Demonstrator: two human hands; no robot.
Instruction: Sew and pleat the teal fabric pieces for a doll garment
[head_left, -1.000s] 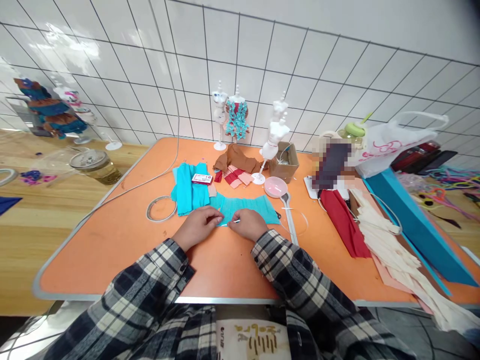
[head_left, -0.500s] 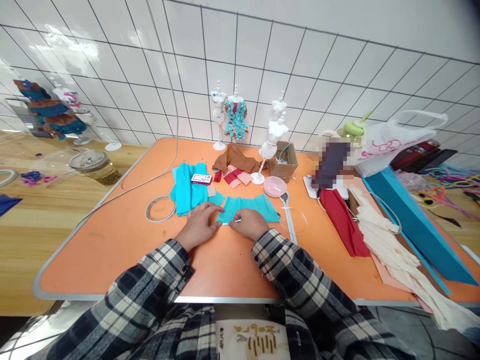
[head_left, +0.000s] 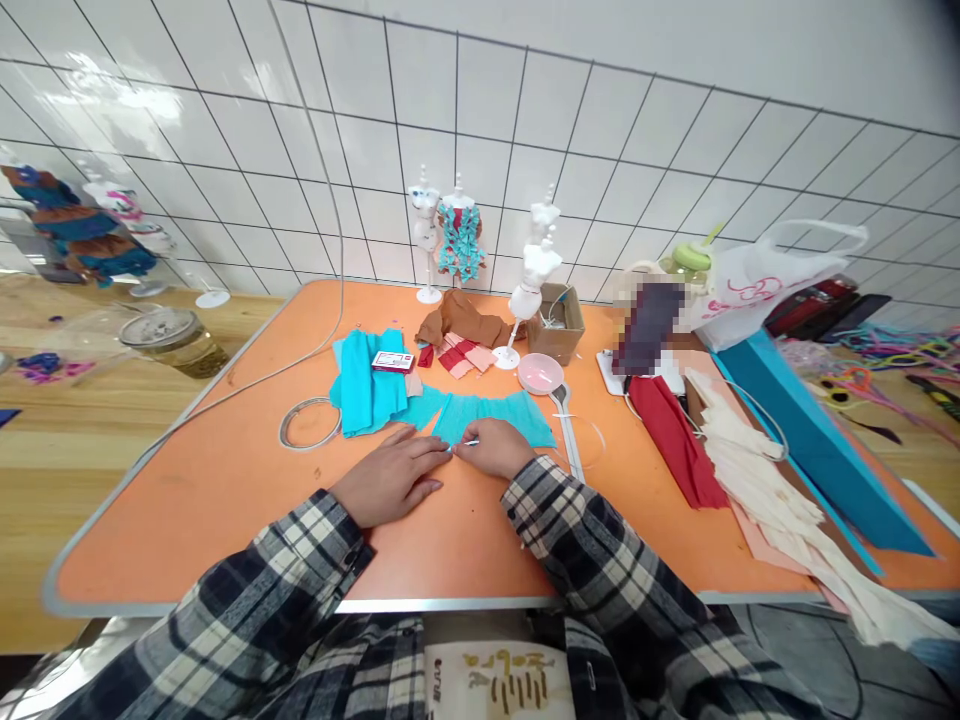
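My left hand (head_left: 394,475) lies palm down on the table, fingers stretched out, with its fingertips at the lower left edge of a turquoise crepe-like sheet (head_left: 495,415). My right hand (head_left: 496,448) is closed in a pinch around a thin white strip (head_left: 470,443) at the same lower edge. The strip's far end is hidden by the fingers. Behind the left hand is a folded turquoise piece (head_left: 367,390) with a small red-and-white box (head_left: 394,362) on top. A roll of tape (head_left: 285,432) lies flat to the left.
Several small white dress forms (head_left: 534,270) stand at the back, one in ruffled turquoise. Near them are brown pieces (head_left: 472,318) and a cardboard box (head_left: 559,335). A pink dish (head_left: 540,374), red fabric (head_left: 671,440) and a white plastic bag (head_left: 772,270) are rightward. A cable (head_left: 330,200) crosses the left.
My left hand has slid left and toward me, flattening out on the table. My right hand stays pinched at the sheet's edge. The whole view has shifted slightly.
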